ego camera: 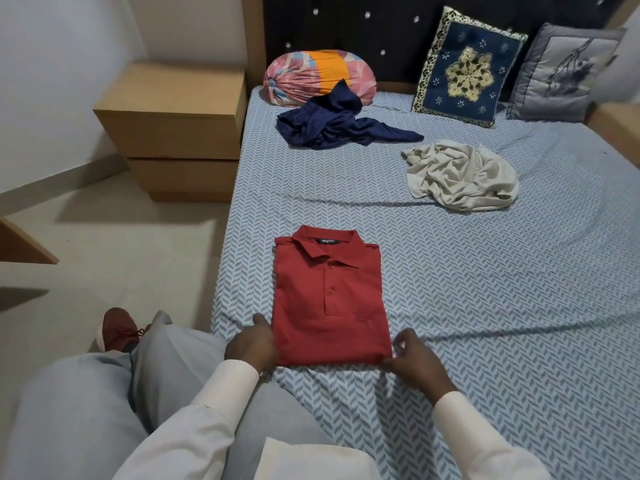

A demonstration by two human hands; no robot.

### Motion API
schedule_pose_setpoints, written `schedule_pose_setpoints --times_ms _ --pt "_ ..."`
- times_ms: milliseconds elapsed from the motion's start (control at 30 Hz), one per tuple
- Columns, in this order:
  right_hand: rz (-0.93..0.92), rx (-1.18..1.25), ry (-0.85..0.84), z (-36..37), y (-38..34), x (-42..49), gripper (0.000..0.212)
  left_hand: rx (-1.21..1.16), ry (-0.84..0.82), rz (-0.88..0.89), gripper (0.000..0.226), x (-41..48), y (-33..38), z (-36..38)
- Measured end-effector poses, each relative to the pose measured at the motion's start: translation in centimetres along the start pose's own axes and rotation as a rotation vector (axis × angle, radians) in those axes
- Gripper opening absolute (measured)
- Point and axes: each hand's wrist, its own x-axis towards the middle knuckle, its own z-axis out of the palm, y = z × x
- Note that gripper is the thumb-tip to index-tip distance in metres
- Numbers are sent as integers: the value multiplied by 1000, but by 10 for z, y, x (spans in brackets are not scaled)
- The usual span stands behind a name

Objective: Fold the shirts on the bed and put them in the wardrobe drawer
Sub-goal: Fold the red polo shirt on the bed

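Head view: the red shirt (329, 299) lies folded near the edge of the bed (519, 306); the navy shirt (339, 123) and cream shirt (460, 174) lie crumpled farther up. The right hand (415, 358) pinches its near corner; the left hand (254, 344) touches the other, fingers hidden, probably gripping. The wardrobe drawer is out of view.
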Motion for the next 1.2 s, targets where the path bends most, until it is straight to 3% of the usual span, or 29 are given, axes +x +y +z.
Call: schedule_pose_setpoints --times_ms 100,200,267,400,500,600,667,800,1033,1200 --pt "-335 -80 296 6 -17 -1 55 -83 256 180 61 0 10 4" --pt "-514 -168 399 32 -45 11 58 -61 342 434 74 9 40 18" --pt "-488 -275 372 51 -56 30 69 -26 312 415 78 27 53 24" --pt "-226 -348 310 52 -64 66 87 23 317 296 97 57 55 28" --pt "-137 -326 330 38 -71 85 78 -49 392 260 93 61 60 25" --pt "-244 -298 372 18 -86 109 77 -33 496 291 82 81 64 8" --pt "-313 -297 319 7 -95 129 81 -7 448 303 83 101 64 -7" --pt "-306 -329 173 -9 -106 160 60 19 373 326 75 133 65 -29" --pt "-339 -466 151 -8 -112 176 58 162 306 408 62 166 67 -43" --pt "-335 -356 195 -8 -105 172 68 24 469 280 63 138 60 -39"
